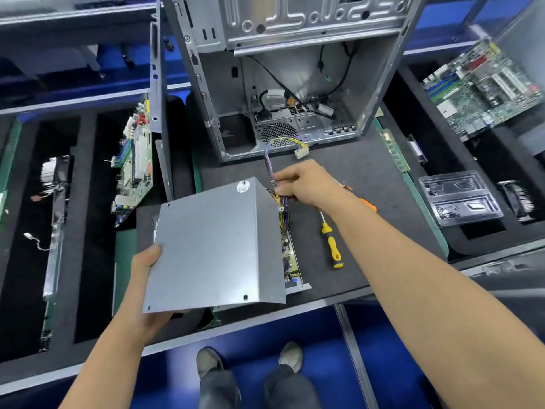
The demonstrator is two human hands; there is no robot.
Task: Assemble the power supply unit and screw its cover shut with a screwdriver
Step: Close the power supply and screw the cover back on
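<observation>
The left hand (147, 278) is closed around the near left corner of the grey metal cover (212, 246), thumb lying on top and fingers hidden beneath, holding it tilted over the power supply unit (290, 261). The unit's circuit board shows along the cover's right edge, so the cover does not yet sit flush. The right hand (306, 184) is pinched on the bundle of yellow and purple wires (269, 160) where they come out of the unit's far right corner; the wires run on to a white connector (301, 151) lying just in front of the open computer case (283, 84). To the right of the unit, on the dark table (368, 160), lies a yellow-handled screwdriver (331, 240), apart from both hands, and an orange-handled one (367, 203) is partly hidden under the right forearm. Motherboards stand at the left (135, 160) and lie at the far right (483, 87), and a clear plastic tray (460, 196) sits at the right.
</observation>
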